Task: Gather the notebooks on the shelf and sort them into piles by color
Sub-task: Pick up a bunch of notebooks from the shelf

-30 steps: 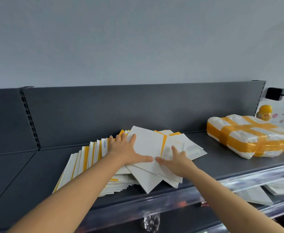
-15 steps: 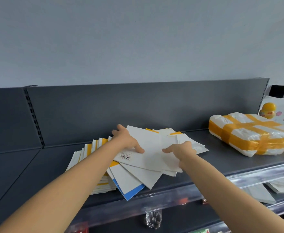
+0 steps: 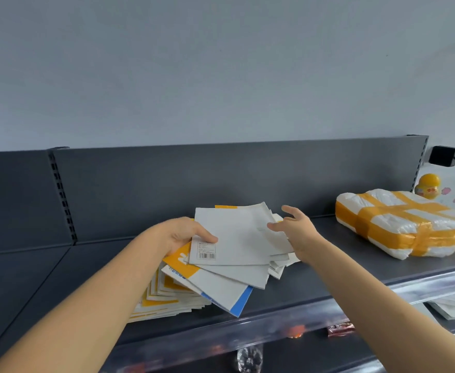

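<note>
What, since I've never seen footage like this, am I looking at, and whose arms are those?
There is no machine here: the arms belong to a person, and the view comes from a wide-angle camera worn on their head, looking forward and down. The left hand grips a fanned bunch of notebooks, its thumb on the top white cover, which carries a barcode. A blue-edged notebook shows at the bunch's lower end. The right hand is open at the bunch's right side; whether it touches is unclear. Under the bunch, a spread pile of notebooks, white and orange-yellow, lies on the dark grey shelf. Further right on the shelf sits a white parcel bound with orange tape.
</note>
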